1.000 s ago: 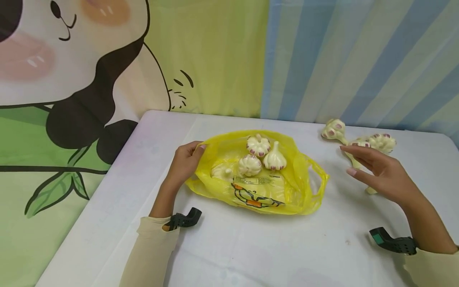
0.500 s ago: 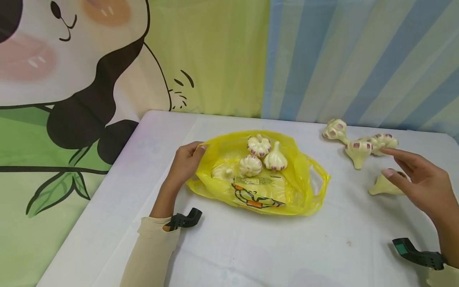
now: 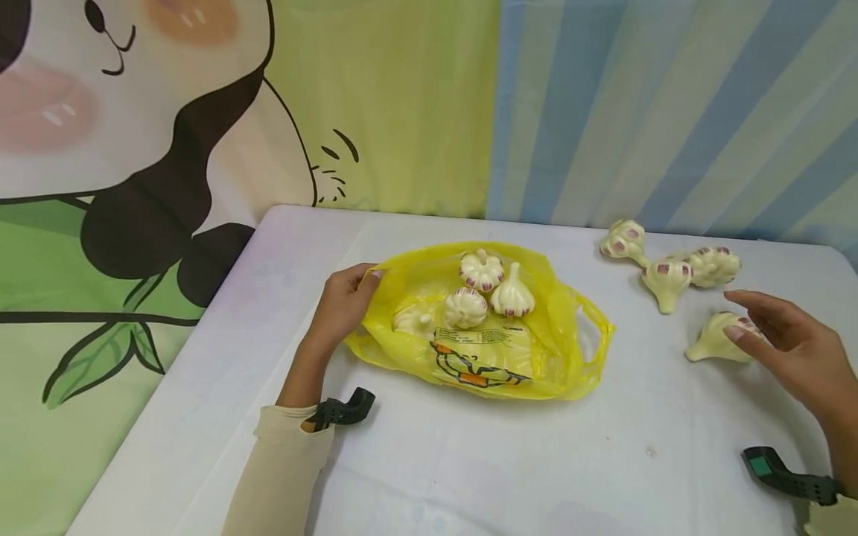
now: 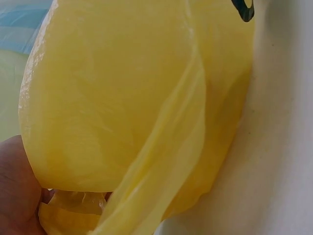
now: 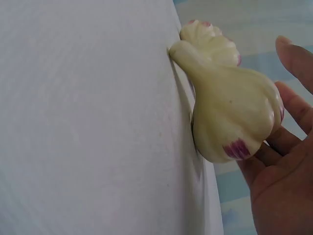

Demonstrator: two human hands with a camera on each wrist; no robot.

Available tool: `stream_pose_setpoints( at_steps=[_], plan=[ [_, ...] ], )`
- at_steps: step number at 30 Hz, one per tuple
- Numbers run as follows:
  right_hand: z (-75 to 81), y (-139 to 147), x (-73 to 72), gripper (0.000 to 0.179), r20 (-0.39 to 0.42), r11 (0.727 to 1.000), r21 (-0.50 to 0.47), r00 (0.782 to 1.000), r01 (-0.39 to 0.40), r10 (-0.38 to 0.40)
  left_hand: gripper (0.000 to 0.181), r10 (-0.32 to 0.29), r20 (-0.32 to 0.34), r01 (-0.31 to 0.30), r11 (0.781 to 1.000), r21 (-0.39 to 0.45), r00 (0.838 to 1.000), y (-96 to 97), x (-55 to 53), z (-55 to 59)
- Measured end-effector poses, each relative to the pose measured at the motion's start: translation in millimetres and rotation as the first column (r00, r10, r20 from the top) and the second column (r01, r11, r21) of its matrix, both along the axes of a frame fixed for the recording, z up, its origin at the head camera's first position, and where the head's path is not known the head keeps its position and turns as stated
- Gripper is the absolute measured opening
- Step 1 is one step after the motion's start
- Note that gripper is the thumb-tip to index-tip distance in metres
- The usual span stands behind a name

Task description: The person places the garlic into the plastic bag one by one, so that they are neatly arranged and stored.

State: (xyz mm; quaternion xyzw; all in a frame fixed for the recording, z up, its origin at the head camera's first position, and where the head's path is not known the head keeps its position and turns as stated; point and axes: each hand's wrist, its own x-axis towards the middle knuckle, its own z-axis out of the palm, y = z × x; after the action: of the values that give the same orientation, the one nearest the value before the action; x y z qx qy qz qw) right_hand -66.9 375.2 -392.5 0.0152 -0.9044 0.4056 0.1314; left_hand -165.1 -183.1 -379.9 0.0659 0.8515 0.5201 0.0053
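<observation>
My left hand [image 3: 340,307] pinches the left rim of a yellow plastic bag [image 3: 566,365], thumb on the inner side. The bag lies on the table with its mouth spread. Inside it sit several garlic bulbs [image 3: 513,292], cream with purple marks. In the left wrist view the bag's plastic [image 4: 107,98] covers most of the picture. My right hand [image 3: 794,346] hovers at the right, fingers spread just beside a lone garlic bulb [image 3: 717,339] lying on its side. The right wrist view has this bulb [image 5: 234,107] close to the fingers, which are not curled round it.
Behind the lone bulb, more garlic lies at the back right: one bulb [image 3: 666,281] with its stem toward me, another [image 3: 714,266] touching it, and a third [image 3: 624,240] farther left. A white cloth [image 3: 523,461] covers the table. A printed curtain [image 3: 402,112] hangs behind.
My right hand has moved right, from above the rear garlic to beside the lone bulb, which it had partly covered. My left hand and the bag have stayed in place.
</observation>
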Motion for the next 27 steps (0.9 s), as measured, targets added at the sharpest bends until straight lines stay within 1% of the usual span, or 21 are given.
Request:
stream_pose_setpoints(
  at_steps=[7, 10, 15, 20, 27],
  plan=[
    [-11.7, 11.5, -0.2, 0.054, 0.096, 0.997, 0.076, 0.995, 0.026, -0.033, 0.039, -0.005, 0.013, 0.005, 1.000, 0.014, 1.000, -0.4, 0.7, 0.5],
    [-14.2, 14.3, -0.2, 0.051, 0.133, 0.993, 0.116, 0.990, 0.030, -0.046, 0.039, -0.004, 0.016, 0.004, 1.000, 0.012, 1.000, -0.2, 1.0, 0.9],
    [-14.2, 13.5, -0.7, 0.044, 0.189, 0.983, 0.179, 0.979, 0.043, -0.078, 0.038, -0.004, 0.003, 0.004, 1.000, 0.006, 1.000, 0.3, 1.0, 1.5],
    [-13.1, 10.8, -0.7, 0.046, 0.210, 0.974, 0.220, 0.972, 0.053, -0.101, 0.038, -0.010, -0.002, 0.010, 1.000, 0.008, 1.000, 0.0, 1.1, 0.8],
    [-13.5, 10.7, -0.3, 0.047, 0.221, 0.973, 0.224, 0.969, 0.057, -0.107, 0.040, -0.005, -0.009, 0.005, 1.000, 0.006, 1.000, -0.1, 1.3, 1.0]
  ],
)
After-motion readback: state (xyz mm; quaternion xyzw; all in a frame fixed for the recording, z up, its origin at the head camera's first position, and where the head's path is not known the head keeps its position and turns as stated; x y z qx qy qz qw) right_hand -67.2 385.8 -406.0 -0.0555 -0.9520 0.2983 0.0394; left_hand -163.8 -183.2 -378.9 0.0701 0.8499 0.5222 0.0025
